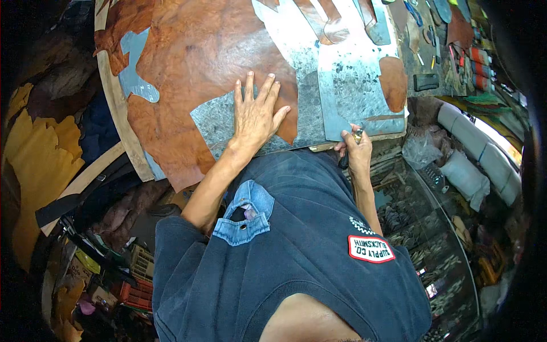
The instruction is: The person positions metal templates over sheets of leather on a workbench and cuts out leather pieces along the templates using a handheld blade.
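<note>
My left hand (254,114) lies flat with fingers spread on a grey metal template (228,122), which rests on a large brown leather hide (199,62). At the near edge of another grey metal sheet (353,91), my right hand (356,149) is closed around a small knife-like tool (357,135) with a brassy tip. The hide covers most of the worktable (117,105). My dark blue shirt with a denim pocket fills the lower middle of the view.
Brown leather offcuts (393,82) and shoe-shaped pieces lie on the sheets at the back. Tools and spools (478,65) crowd the right rear. Yellow leather (40,159) hangs at left. A clear bag (419,149) and white rolls (467,174) sit at right.
</note>
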The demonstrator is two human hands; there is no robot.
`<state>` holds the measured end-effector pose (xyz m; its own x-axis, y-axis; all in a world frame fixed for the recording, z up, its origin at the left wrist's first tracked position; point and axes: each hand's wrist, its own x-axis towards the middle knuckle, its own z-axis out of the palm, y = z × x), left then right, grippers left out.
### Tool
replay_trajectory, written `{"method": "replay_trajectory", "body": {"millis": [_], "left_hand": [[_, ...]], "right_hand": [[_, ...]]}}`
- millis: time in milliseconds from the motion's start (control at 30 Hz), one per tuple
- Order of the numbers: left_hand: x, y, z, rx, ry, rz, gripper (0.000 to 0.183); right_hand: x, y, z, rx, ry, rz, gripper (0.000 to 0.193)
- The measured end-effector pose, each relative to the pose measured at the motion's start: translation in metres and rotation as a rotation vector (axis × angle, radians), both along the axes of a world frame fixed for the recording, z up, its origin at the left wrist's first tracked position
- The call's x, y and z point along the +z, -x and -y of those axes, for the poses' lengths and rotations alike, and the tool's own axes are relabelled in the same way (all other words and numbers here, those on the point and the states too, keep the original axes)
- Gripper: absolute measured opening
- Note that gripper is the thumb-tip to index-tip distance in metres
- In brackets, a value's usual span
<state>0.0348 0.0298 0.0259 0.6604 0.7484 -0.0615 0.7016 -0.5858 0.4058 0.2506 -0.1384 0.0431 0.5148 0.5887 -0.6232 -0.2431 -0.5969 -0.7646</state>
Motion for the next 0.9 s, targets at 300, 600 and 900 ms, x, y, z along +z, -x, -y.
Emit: {"method": "replay_trajectory", "body": {"millis": [300, 600, 900], "left_hand": [[-0.012, 0.006, -0.046, 0.055, -0.034, -0.1, 0.06], [-0.015, 0.033, -0.066, 0.02, 0.019, -0.025, 0.085], [-0.009, 0.04, -0.045, -0.092, 0.117, -0.028, 0.109]], "right_hand": [[0.005, -0.012, -0.009, 0.063, 0.083, -0.029, 0.03], [0.006, -0.043, -0.04, 0.363, 0.088, 0.592, 0.029], [-0.003, -0.064, -0.173, 0.541, -0.077, 1.126, 0.037]]}}
